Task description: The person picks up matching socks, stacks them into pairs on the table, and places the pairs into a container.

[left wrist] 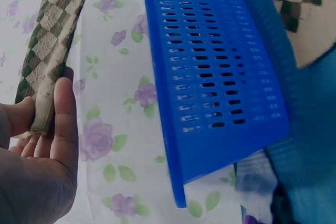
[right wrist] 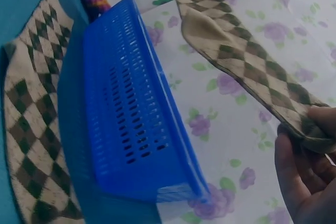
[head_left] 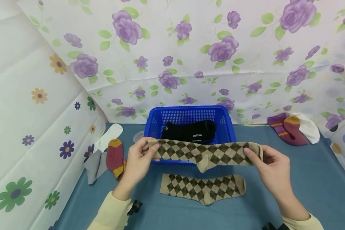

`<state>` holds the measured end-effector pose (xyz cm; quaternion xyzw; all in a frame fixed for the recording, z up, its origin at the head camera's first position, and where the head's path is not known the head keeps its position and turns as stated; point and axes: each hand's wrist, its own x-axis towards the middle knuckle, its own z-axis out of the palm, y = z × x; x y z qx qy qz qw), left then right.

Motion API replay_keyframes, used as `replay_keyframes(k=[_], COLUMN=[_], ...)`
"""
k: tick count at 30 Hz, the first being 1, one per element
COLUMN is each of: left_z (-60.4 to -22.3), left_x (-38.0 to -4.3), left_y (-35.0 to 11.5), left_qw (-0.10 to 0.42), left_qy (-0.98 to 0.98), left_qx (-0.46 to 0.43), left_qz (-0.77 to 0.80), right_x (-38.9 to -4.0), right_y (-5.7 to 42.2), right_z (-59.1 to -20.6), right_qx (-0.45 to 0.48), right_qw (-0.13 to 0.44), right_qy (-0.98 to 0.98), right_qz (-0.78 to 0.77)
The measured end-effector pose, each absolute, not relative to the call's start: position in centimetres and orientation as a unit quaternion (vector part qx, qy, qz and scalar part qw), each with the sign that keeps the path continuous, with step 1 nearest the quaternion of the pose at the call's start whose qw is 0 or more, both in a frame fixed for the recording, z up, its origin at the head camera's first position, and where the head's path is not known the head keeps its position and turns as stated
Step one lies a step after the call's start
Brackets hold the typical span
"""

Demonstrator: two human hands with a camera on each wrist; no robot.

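A beige sock with brown diamonds (head_left: 184, 150) is stretched level between both hands, overlapping the front of the blue basket in the head view. My left hand (head_left: 140, 161) pinches its cuff end, thumb on the near face; the left wrist view shows this cuff (left wrist: 44, 111) between thumb and fingers. At the toe end, my right hand (head_left: 273, 169) pinches the sock with the thumb in front and fingers behind. A matching diamond sock (head_left: 202, 188) lies flat on the blue cloth below, its toe to the right. Black socks (head_left: 187, 131) lie inside the basket.
The blue basket (head_left: 233, 132) stands against the floral backdrop. On the left lie a grey sock (head_left: 95, 164), a maroon and yellow sock (head_left: 115, 156) and a white sock (head_left: 112, 134). At the back right are a striped maroon sock (head_left: 281, 129) and a white one (head_left: 309, 127).
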<state>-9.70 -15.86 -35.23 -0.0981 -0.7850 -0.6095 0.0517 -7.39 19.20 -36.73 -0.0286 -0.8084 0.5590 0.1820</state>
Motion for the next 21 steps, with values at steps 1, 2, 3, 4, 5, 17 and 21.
replay_keyframes(k=[1,2,3,4,5,17,21], left_z=[-35.4,-35.6,-35.9,-36.3,-36.7,-41.1,-41.9], left_x=[-9.6,-9.5,-9.4,-9.4,-9.3,-7.8,-7.5], left_y=[-15.9,-16.0,-16.1,-16.1,-16.2,-16.0,-16.3], left_qw=[0.046,0.04,0.035,0.03,0.024,-0.061,-0.104], left_qy=[-0.786,-0.786,-0.787,-0.786,-0.785,-0.815,-0.824], left_qx=[-0.096,-0.095,-0.095,-0.089,-0.083,-0.007,0.03], left_qz=[-0.609,-0.609,-0.609,-0.612,-0.613,-0.577,-0.556], right_x=[-7.4,-7.4,-7.4,-7.5,-7.6,-6.5,-6.3], right_y=[19.5,19.8,20.0,20.4,20.7,22.7,22.8], right_z=[-37.3,-37.8,-38.3,-38.9,-39.4,-42.3,-43.0], right_qx=[-0.032,-0.036,-0.039,-0.041,-0.041,-0.035,-0.029], right_qw=[0.166,0.151,0.136,0.122,0.109,0.007,-0.008], right_qy=[-0.815,-0.822,-0.829,-0.835,-0.838,-0.862,-0.862], right_qz=[0.554,0.548,0.541,0.535,0.533,0.505,0.506])
